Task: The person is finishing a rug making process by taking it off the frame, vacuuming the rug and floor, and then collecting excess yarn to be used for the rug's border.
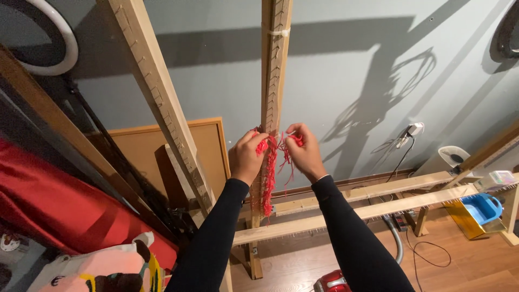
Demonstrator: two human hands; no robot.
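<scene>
Both hands, left (247,157) and right (306,151), pinched red yarn (268,173) taut against the upright wooden post (274,70) at twelve o'clock, knotting height.

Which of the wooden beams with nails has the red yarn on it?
The upright beam in the middle, between the left hand and right hand, carries the red yarn. The slanted beam to its left is bare.

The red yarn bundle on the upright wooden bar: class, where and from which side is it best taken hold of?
Probably at the hanging tail of the red yarn bundle, below the left hand and right hand, from the front. It dangles free there; above, it is tangled against the upright wooden bar.
</scene>
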